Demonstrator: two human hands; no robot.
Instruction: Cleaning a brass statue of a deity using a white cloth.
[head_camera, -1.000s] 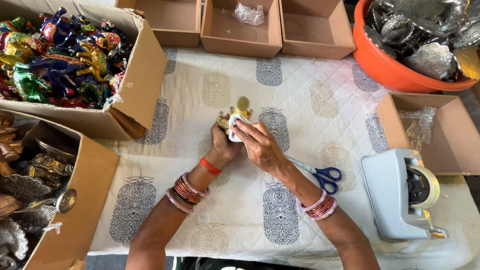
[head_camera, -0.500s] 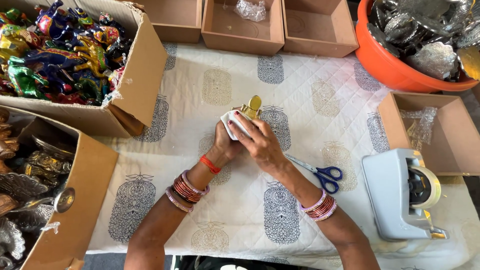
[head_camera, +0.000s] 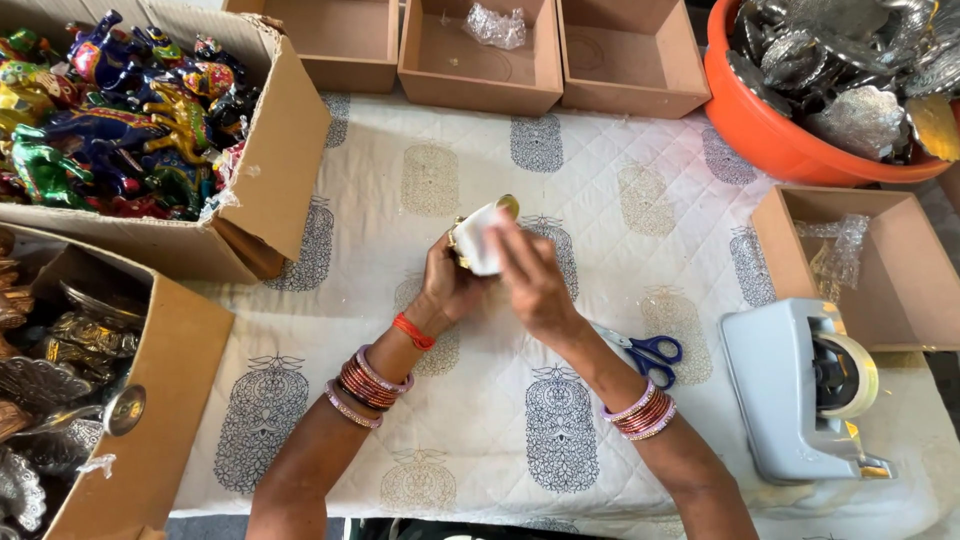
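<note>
- 2 bare hands meet over the middle of a white quilted cloth (head_camera: 330, 330) printed with grey and tan motifs.
- Left hand (head_camera: 448, 285) has its fingers closed around a small gold ornament (head_camera: 505, 207), mostly covered by a white wrap (head_camera: 478, 240); only its gold top and edge show.
- Right hand (head_camera: 535, 280) lies over the wrap with fingers curled against it, pressing it onto the ornament.
- Blue-handled scissors (head_camera: 645, 352) lie on the cloth just beside the right forearm.
- 1 grey tape dispenser (head_camera: 790, 395) stands near the right edge.
- 1 cardboard box of bright painted animal figures (head_camera: 120, 110) sits at the upper left, and another box of metal pieces (head_camera: 60, 350) below it.
- 1 orange tub (head_camera: 770, 130) of silver items sits at the upper right.
- 3 shallow brown trays (head_camera: 480, 85) line the far edge.
</note>
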